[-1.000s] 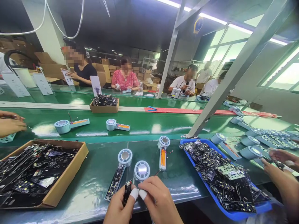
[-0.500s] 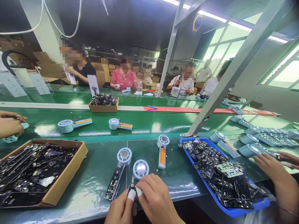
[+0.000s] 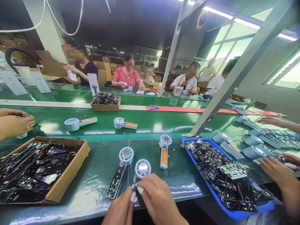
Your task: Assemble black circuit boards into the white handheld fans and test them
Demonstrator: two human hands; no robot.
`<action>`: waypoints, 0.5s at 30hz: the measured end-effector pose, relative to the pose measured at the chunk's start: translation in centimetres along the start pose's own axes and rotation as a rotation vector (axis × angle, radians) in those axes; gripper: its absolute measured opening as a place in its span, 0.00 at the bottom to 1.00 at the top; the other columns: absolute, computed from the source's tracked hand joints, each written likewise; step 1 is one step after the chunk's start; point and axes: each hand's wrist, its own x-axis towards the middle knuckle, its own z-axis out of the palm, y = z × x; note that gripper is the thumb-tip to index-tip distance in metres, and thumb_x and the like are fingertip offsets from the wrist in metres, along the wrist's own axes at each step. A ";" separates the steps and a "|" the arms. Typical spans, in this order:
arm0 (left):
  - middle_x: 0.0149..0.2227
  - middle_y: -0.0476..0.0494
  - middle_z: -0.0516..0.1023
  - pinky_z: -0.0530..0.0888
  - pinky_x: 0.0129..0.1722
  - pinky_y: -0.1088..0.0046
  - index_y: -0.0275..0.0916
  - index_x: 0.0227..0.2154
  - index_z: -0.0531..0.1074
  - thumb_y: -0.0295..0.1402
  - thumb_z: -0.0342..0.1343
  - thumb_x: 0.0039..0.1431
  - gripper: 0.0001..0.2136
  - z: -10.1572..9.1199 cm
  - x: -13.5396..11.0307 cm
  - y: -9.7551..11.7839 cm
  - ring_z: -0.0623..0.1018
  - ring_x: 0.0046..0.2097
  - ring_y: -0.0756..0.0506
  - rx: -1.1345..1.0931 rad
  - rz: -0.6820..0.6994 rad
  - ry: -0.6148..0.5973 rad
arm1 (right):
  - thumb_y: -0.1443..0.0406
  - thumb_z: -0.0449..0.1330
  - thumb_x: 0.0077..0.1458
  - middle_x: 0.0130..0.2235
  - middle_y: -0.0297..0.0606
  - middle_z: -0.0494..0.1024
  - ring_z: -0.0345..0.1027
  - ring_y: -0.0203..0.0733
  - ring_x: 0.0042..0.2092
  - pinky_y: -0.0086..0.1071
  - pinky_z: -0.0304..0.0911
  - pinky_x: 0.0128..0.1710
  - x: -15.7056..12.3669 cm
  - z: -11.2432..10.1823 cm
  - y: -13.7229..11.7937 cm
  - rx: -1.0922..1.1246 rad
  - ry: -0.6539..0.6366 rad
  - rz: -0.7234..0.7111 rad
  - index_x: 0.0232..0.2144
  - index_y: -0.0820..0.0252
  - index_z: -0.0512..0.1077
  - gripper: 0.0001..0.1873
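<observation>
A light blue handheld fan body [image 3: 142,169] with a round head stands upright at the front of the bench. My left hand [image 3: 120,204] is closed round its handle, with a white cover on the thumb. My right hand [image 3: 159,198] pinches the handle's upper end, also with a white fingertip cover. A sliver of dark circuit board shows between my fingertips; the rest of the handle is hidden. Just left lies another fan body [image 3: 126,155] with a black circuit board [image 3: 116,181] along its handle. Right of my hands lies a fan body with an orange battery [image 3: 164,157] and loose wires.
A cardboard box [image 3: 67,175] of circuit boards sits left, a blue tray [image 3: 220,204] of boards right. Two fan bodies [image 3: 72,124] lie on the green belt [image 3: 103,126]. Co-workers' hands [image 3: 278,175] work at both sides. A metal post [image 3: 211,109] rises behind the tray.
The handle has turned in my hands, so less of its board shows. The view has shifted slightly. At the left, a co-worker's hands have lifted; another hand has appeared over the fans at the right.
</observation>
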 end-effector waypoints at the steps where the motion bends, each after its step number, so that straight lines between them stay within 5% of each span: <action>1: 0.32 0.43 0.79 0.69 0.34 0.74 0.43 0.39 0.73 0.31 0.43 0.66 0.12 -0.8 0.3 0.3 0.77 0.32 0.43 0.001 0.022 -0.049 | 0.75 0.50 0.61 0.36 0.37 0.76 0.69 0.41 0.37 0.31 0.62 0.35 0.1 -0.3 0.2 0.082 -0.023 0.022 0.38 0.57 0.73 0.14; 6: 0.31 0.45 0.80 0.69 0.33 0.75 0.45 0.42 0.75 0.31 0.45 0.65 0.13 -3.2 1.1 1.7 0.77 0.31 0.44 0.013 0.057 -0.139 | 0.77 0.55 0.60 0.35 0.32 0.77 0.71 0.38 0.38 0.28 0.63 0.38 1.1 -2.0 0.6 0.243 -0.158 0.089 0.38 0.55 0.74 0.13; 9: 0.31 0.45 0.81 0.69 0.34 0.75 0.46 0.38 0.76 0.33 0.49 0.62 0.10 -3.5 1.0 2.4 0.77 0.31 0.42 0.011 0.027 -0.103 | 0.76 0.56 0.61 0.36 0.33 0.77 0.71 0.39 0.38 0.29 0.63 0.38 1.5 -2.8 0.5 0.190 -0.231 0.068 0.44 0.55 0.74 0.14; 15: 0.26 0.45 0.79 0.73 0.37 0.73 0.46 0.27 0.75 0.37 0.53 0.59 0.08 -4.1 1.3 3.7 0.78 0.30 0.42 -0.098 -0.031 -0.063 | 0.72 0.54 0.65 0.35 0.34 0.75 0.70 0.39 0.38 0.28 0.64 0.37 1.6 -3.1 0.5 0.133 -0.299 -0.029 0.38 0.55 0.74 0.11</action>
